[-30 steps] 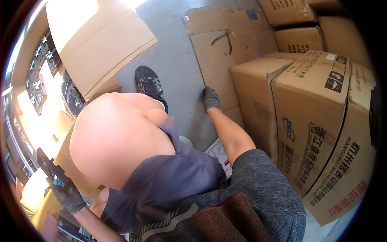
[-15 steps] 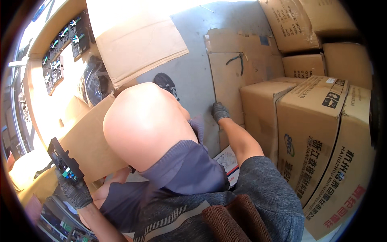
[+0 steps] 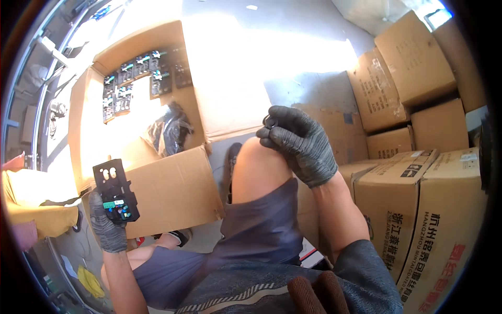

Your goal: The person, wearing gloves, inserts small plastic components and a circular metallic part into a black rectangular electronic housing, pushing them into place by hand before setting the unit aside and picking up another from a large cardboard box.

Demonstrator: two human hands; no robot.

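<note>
Grey knit gloves cover both hands. The left hand (image 3: 108, 230) grips a black plastic circuit module (image 3: 116, 183) along its lower left edge, so that the piece sticks up past the fingers, tilted slightly to the left. Two oval cutouts show in the module's far part, and a green terminal block (image 3: 111, 204) sits on its near part, close to the glove.

The right hand (image 3: 304, 146), well apart from the left and farther forward, has thumb and fingers pinched on a small black piece (image 3: 270, 122); its exact shape is too small to tell. Just below and left of that hand is the person's bent knee (image 3: 256, 167).

Ahead of the left hand stands an open cardboard box (image 3: 151, 44), its near flap (image 3: 172, 183) folded outward just right of the held module. Inside, several similar black modules (image 3: 123, 97) lie in rows, with a clear plastic bag (image 3: 175, 131) of dark contents nearer the hands. Left of the left hand is a yellow cloth (image 3: 42, 221). Printed cartons (image 3: 389, 201) stand to the right of the right hand.
</note>
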